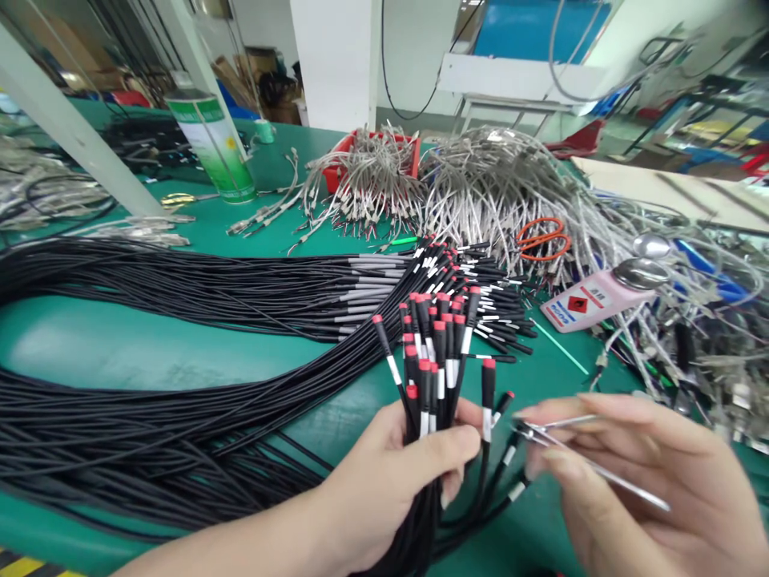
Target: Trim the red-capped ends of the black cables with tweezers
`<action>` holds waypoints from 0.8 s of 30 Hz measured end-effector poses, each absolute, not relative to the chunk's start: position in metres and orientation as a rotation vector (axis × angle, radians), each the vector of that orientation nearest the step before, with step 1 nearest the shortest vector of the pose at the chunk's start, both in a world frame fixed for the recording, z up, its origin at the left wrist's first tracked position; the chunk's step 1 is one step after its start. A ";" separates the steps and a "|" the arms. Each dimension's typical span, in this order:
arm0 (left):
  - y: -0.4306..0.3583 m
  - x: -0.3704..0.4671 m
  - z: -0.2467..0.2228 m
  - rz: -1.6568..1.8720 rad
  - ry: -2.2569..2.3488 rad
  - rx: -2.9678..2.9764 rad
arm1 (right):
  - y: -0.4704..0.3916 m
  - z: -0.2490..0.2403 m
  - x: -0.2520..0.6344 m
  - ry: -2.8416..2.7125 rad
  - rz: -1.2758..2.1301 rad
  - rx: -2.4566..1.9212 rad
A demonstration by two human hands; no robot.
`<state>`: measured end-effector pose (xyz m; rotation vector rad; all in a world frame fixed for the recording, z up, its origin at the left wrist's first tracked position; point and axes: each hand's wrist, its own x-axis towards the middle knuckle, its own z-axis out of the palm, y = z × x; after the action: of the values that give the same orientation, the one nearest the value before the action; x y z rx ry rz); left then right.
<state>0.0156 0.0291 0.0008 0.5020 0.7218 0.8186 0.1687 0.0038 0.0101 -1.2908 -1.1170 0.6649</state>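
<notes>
My left hand (408,473) is wrapped round a bundle of black cables (441,353) with red-tipped connector ends and white labels, held upright. A few cables from it splay to the right, among them a red-tipped connector (489,385) standing apart. My right hand (642,473) is closed, thumb and fingers pinching slim metal tweezers (592,463). One end of the tweezers is beside the dark end of a splayed cable (510,453); whether they grip it I cannot tell.
More black cables (180,288) loop across the green table (90,340) to the left. Behind are a red bin (336,172) of grey cables, a pile of white-grey cables (498,176), orange-handled scissors (544,239), a pink-white bottle (592,300) and a green spray can (213,144).
</notes>
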 end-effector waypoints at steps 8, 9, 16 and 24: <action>0.030 0.017 0.003 0.833 0.741 0.570 | 0.017 0.003 0.184 -1.623 0.815 -1.309; 0.030 0.018 0.002 0.830 0.718 0.599 | 0.017 0.001 0.184 -1.654 0.811 -1.319; 0.028 0.019 0.002 0.871 0.796 0.653 | 0.019 -0.001 0.183 -1.566 0.911 -1.308; 0.035 0.012 0.002 0.937 0.745 0.404 | 0.014 0.016 0.180 -1.644 1.026 -1.293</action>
<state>0.0120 0.0346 0.0024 0.4040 0.7449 0.9365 0.1800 0.0144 0.0159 -1.2930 -1.6437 1.0258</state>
